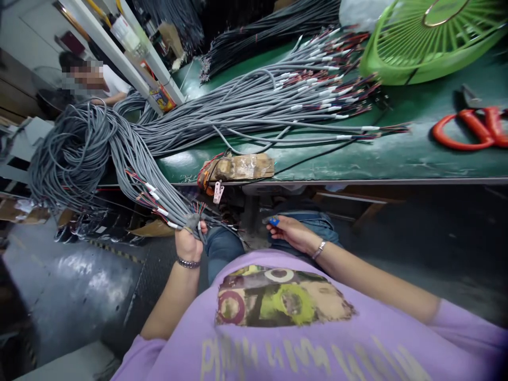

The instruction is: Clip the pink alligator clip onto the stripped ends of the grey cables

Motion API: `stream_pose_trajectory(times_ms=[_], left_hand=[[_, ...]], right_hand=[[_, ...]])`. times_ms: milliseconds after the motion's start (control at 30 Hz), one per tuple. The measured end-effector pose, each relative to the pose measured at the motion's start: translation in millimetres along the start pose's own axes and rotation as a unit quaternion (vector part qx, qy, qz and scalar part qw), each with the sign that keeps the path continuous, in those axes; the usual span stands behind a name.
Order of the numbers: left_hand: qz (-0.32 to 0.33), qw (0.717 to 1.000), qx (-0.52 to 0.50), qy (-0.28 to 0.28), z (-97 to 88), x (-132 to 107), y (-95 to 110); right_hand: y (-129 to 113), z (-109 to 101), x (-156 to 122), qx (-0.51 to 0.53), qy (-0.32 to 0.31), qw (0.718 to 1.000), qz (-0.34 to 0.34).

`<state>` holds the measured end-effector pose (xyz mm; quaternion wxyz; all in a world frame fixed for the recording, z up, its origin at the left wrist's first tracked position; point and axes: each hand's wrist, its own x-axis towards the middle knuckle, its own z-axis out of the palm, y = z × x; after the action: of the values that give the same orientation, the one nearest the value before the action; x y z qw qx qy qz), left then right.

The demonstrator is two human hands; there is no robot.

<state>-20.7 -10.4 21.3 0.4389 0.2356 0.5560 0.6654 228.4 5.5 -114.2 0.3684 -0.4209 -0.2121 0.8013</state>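
Note:
My left hand [189,242] is wrapped round the hanging end of a bundle of grey cables [151,174], below the front edge of the bench. Stripped ends with thin coloured wires [198,208] fan out just above my fingers, and several white-banded ends stick out to the side. Over my lap, my right hand [291,230] is closed with its fingertips together. A small blue piece [273,221] shows at those fingertips; whether it is held or wrapped on a finger I cannot make out. The right hand is apart from the cables.
More grey cables [238,100] lie along the green bench [317,161], with a coil [75,153] at its left end. Red-handled scissors [468,129], a green fan [432,42] and a taped wooden block [242,166] are there too. A person [107,82] sits beyond.

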Motion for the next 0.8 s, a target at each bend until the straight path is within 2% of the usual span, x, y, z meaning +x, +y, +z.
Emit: stream_pose_trajectory(times_ms=[400, 567, 633, 800], left_hand=[[0.022, 0.999, 0.022, -0.01, -2.6, -4.1, -0.9], [0.066, 0.997, 0.024, -0.013, -5.7, -15.8, -11.5], [0.087, 0.994, 0.052, -0.046, -8.6, -19.6, -19.9], [0.131, 0.978, 0.139, -0.084, -18.7, -22.8, -36.2]], right_hand=[[1.7, 5.9, 8.3, -0.012, -0.032, 0.999, -0.009], [0.8, 10.8, 9.8, -0.048, -0.033, 0.998, 0.016], [-4.0, 22.3, 8.4, -0.09, -0.048, 0.995, 0.019], [-24.7, 77.3, -4.2, -0.152, -0.178, 0.972, -0.013]])
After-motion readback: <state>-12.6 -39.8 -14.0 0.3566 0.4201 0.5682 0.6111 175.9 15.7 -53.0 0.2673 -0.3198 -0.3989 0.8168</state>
